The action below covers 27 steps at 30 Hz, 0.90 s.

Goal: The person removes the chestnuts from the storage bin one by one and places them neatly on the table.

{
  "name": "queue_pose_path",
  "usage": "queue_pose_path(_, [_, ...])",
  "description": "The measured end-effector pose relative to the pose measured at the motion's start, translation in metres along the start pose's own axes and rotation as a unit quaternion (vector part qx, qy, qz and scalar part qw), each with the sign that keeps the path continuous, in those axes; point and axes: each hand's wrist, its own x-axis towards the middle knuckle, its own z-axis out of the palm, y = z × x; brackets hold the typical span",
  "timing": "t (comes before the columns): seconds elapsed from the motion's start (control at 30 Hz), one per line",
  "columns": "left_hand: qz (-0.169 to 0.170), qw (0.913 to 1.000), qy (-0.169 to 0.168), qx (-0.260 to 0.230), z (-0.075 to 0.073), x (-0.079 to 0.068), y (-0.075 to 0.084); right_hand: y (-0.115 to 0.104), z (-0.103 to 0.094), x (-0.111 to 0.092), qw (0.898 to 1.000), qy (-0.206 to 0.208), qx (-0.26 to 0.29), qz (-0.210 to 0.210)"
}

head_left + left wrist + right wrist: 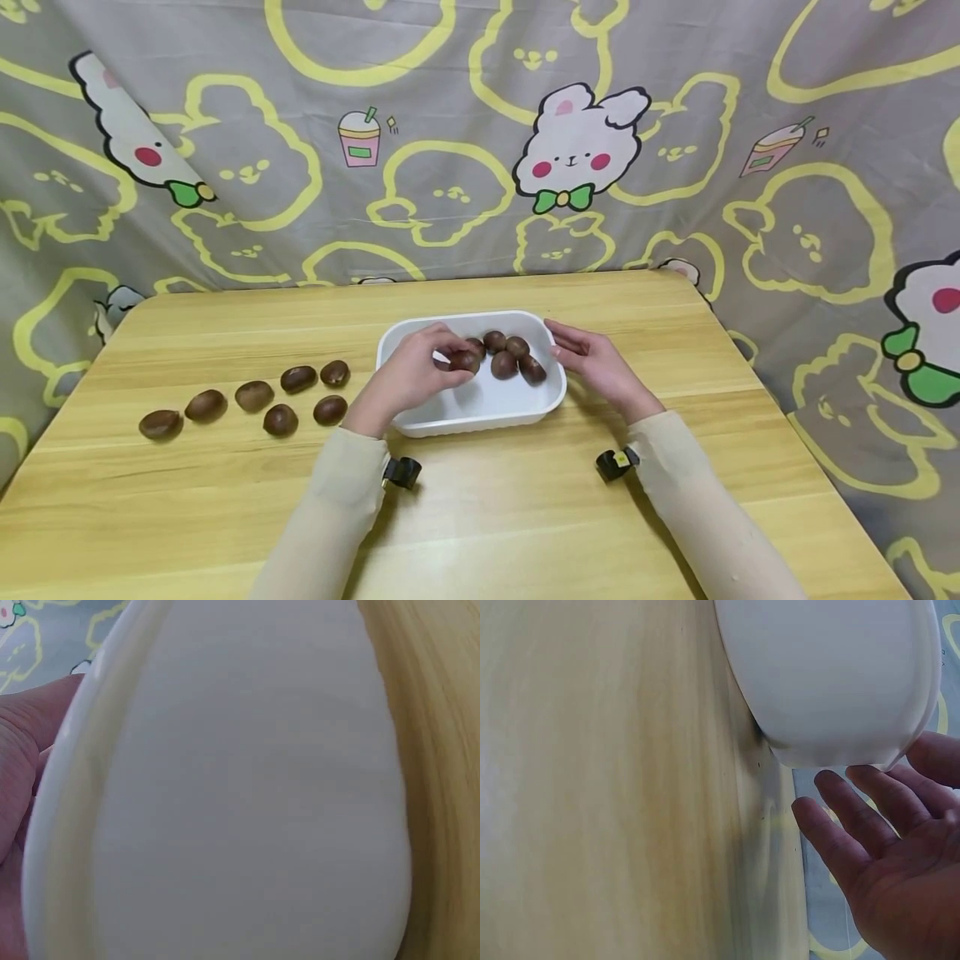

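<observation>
In the head view, a white tray [480, 408] stands on the table with several brown chestnuts [504, 364] grouped in its right half. My left hand [412, 371] reaches over the tray's left end and pinches a chestnut [464, 361] between thumb and fingertips, beside the group. At the opposite end, my right hand [596, 362] rests its fingertips against the tray's outer wall. The right wrist view shows the right fingers [847, 814] fairly straight and spread at that end, the thumb near the rim. In the left wrist view the tray wall [247, 787] hides the fingertips.
Left of the tray, several more chestnuts [255, 396] lie scattered on the wooden table [510, 517]. A grey patterned cloth [450, 108] hangs behind and at the sides of the table.
</observation>
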Motion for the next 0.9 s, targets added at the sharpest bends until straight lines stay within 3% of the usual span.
queue_pose_path(0.3, [-0.042, 0.9981, 0.033, -0.029, -0.026, -0.009, -0.005, -0.001, 0.002, -0.001, 1.000, 0.000, -0.005, 0.006])
queue_pose_path(0.9, [-0.080, 0.9928, 0.078, -0.043, -0.061, -0.033, -0.026, 0.001, 0.000, 0.000, 1.000, 0.003, 0.000, 0.007])
